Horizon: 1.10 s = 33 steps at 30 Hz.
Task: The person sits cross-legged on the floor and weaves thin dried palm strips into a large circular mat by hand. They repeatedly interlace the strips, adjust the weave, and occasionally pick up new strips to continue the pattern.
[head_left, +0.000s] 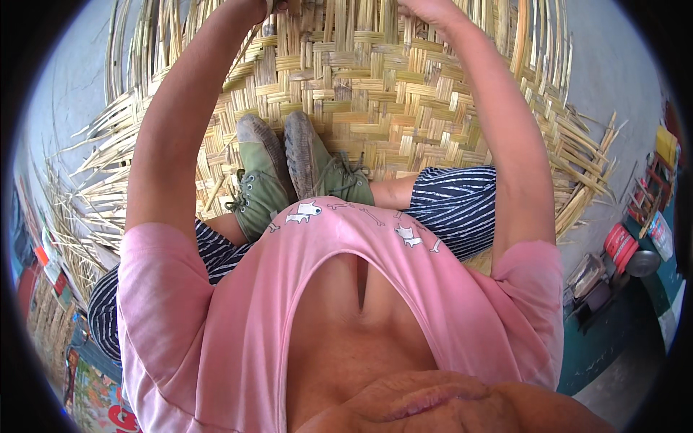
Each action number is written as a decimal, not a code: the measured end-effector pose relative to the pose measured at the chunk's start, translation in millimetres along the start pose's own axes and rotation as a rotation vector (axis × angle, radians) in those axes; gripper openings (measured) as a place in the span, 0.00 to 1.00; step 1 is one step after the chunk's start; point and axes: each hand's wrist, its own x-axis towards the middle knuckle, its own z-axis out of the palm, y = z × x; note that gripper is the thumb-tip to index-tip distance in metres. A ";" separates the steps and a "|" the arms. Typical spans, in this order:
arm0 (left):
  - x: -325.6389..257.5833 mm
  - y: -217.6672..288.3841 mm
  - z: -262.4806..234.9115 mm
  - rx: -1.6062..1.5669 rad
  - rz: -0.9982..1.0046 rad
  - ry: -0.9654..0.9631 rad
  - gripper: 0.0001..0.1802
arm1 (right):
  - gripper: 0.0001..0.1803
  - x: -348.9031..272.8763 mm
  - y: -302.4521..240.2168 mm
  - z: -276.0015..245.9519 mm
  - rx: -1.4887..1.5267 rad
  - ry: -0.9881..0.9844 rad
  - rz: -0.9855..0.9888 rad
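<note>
A mat (354,97) of flat, split yellow-green strips in an over-and-under weave lies beneath me and stretches to the top edge. At its far part, left of the middle, is my left hand (273,6), largely cut off by the picture's edge, with a band at the wrist. My right hand (427,9) reaches the far weave right of the middle, its fingertips low against the strips and partly cut off. Whether either hand grips a strip cannot be made out. Long unwoven strip ends (530,43) stick out around the mat.
My green lace-up shoes (263,169) rest on the mat, close to my body. Loose ends (108,144) fan over the grey floor (61,108) on the left. Farther right stand a red container (619,244), a metal pot (642,263) and a green surface (599,353).
</note>
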 end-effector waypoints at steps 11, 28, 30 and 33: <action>-19.9 11.3 14.5 0.002 0.178 0.035 0.11 | 0.16 35.4 3.5 7.9 0.221 0.035 0.210; -25.1 11.6 11.3 -0.182 0.159 0.004 0.13 | 0.12 40.6 7.4 13.1 0.083 -0.075 0.238; -27.8 10.1 13.9 -0.197 0.145 -0.014 0.13 | 0.11 40.9 10.1 15.6 0.236 -0.082 0.233; -30.3 12.5 18.0 -0.218 0.134 -0.028 0.13 | 0.13 42.5 10.4 22.1 0.023 0.045 0.107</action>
